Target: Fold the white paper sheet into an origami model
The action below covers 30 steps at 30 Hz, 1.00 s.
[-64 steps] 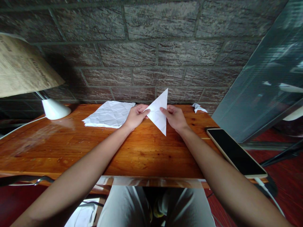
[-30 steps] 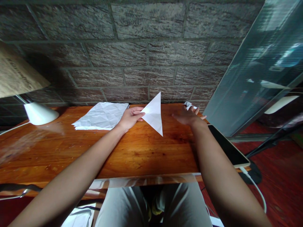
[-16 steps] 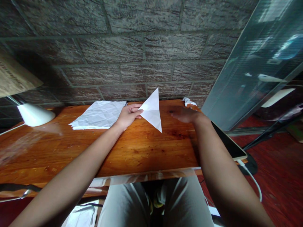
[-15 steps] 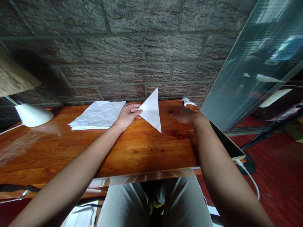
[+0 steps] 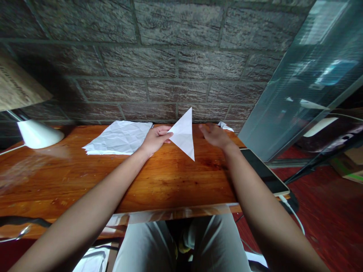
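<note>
Between thumb and fingers, my left hand (image 5: 157,139) pinches one corner of a white folded paper triangle (image 5: 185,135), held above the wooden table. The triangle's long edge faces right, with a faint crease across its middle. My right hand (image 5: 214,134) is held to the right of the triangle, apart from it, fingers extended and slightly blurred, holding nothing. Behind it, a small folded piece of white paper (image 5: 226,127) lies by the wall, partly hidden by the hand. Left of my left hand rests a stack of creased white sheets (image 5: 120,138).
A lamp with a white base (image 5: 39,134) stands at the left of the wooden table (image 5: 170,185). A dark-screened tablet (image 5: 265,172) with a white cable lies at the right edge. A stone-block wall (image 5: 159,64) rises behind, beside a glass panel (image 5: 279,87).
My right hand has moved a little left, closer to the triangle. My left hand keeps its hold on the paper. The view has shifted slightly.
</note>
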Each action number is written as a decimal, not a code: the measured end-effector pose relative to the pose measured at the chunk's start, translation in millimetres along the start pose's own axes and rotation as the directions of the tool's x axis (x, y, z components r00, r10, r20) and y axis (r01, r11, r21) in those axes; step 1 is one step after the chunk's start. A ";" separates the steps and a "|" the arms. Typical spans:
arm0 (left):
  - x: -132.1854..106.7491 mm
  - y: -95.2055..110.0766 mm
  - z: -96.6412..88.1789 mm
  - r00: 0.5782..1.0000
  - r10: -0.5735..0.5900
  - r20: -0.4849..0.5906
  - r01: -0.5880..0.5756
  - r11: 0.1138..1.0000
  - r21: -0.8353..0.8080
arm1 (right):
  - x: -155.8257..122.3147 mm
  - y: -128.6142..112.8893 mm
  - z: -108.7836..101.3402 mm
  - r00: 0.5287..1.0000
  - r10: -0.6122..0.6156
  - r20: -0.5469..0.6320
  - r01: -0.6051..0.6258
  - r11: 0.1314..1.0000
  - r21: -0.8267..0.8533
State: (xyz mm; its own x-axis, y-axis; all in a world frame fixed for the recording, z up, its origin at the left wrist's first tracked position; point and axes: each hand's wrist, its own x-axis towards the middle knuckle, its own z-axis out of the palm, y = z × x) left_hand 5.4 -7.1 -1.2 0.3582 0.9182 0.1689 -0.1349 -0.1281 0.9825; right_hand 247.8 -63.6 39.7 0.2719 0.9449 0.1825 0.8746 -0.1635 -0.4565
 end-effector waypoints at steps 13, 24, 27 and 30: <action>3.3 -9.0 0.9 0.996 0.018 0.083 -0.021 0.999 0.042 | 9.5 -25.9 65.8 0.982 -0.174 -0.072 0.143 0.436 0.889; -0.6 -8.0 2.5 0.996 0.077 0.051 -0.081 0.993 0.082 | 5.6 -22.7 64.2 0.984 -0.156 -0.085 0.142 0.398 0.906; -1.4 -9.2 2.9 0.997 0.080 0.018 -0.082 0.992 0.100 | 2.6 -24.6 63.6 0.983 -0.163 -0.085 0.143 0.385 0.912; -1.4 -9.3 4.2 0.996 0.080 0.039 -0.082 0.995 0.052 | 1.5 -26.4 60.9 0.985 -0.155 -0.073 0.124 0.351 0.928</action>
State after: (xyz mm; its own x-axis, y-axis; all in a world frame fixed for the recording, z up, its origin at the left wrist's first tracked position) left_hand 10.0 -8.8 -10.3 0.3819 0.8898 0.2497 -0.1157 -0.2220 0.9682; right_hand 200.6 -40.6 -1.1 0.1614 0.9354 0.3145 -0.0316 0.3234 -0.9457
